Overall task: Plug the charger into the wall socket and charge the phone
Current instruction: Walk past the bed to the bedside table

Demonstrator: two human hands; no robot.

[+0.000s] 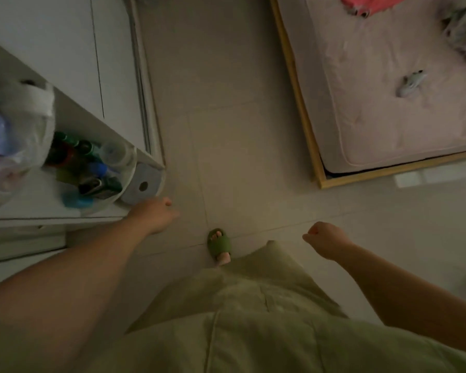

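Head view: the left hand (156, 215) hangs just beside the near corner of the white shelf (73, 114), fingers loosely curled, holding nothing. The right hand (324, 239) is closed in a fist at right, over the tiled floor (226, 130); whether it encloses anything cannot be told. A green slipper (219, 243) lies between the hands. The bed (388, 103) occupies far right. No charger, phone or socket is visible.
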